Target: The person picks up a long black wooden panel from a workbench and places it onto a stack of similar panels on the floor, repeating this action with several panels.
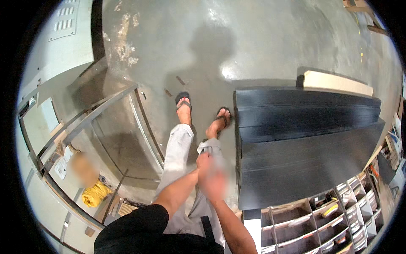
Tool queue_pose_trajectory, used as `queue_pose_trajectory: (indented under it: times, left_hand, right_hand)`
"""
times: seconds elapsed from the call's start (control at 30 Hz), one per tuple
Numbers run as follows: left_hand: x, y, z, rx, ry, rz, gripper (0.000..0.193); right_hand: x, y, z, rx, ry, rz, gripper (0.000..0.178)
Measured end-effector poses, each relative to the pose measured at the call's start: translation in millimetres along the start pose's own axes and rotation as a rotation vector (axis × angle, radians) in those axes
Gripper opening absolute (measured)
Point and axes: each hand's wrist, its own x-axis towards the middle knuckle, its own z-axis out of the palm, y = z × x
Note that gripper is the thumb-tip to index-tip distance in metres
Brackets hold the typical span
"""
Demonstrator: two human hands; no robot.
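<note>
While you stand just left of the black boards (pixel 304 144), your left hand (pixel 204 163) and right hand (pixel 215 183) meet, blurred; I cannot tell their grip.

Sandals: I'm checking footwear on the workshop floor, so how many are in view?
2. One black sandal is on the person's left foot, the other black sandal on the right foot, both on the concrete floor.

Workshop or storeroom, bare concrete floor (pixel 262 38), stacked black boards (pixel 304 139), small-parts bins (pixel 321 224), metal frame (pixel 84 122)
</note>
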Motion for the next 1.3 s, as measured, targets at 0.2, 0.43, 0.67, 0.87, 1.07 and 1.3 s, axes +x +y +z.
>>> queue_pose_trajectory:
  times: [0.2, 0.43, 0.67, 0.87, 1.07, 1.3]
  left_hand:
    - [2, 20, -21, 0.093, -0.002, 0.043, 0.029]
    - [0, -2, -2, 0.002, 0.01, -0.02, 0.03]
    - [14, -7, 9, -0.091, 0.137, 0.088, 0.03]
    - [4, 4, -10, -0.015, -0.13, -0.135, 0.032]
    - [7, 6, -4, -0.067, 0.133, 0.044, 0.04]
    - [8, -2, -8, -0.207, -0.131, -0.105, 0.044]
  right_hand:
    - [-10, 43, 66, -0.523, -0.028, -0.104, 0.037]
    - [10, -18, -7, 0.146, -0.038, 0.09, 0.035]
    - [8, -25, -8, 0.36, -0.013, 0.193, 0.04]
    - [29, -61, -30, -0.065, -0.194, 0.464, 0.053]
    - [36, -71, -39, -0.119, -0.237, 0.494, 0.056]
    - [39, -74, -39, 0.045, -0.166, 0.371, 0.055]
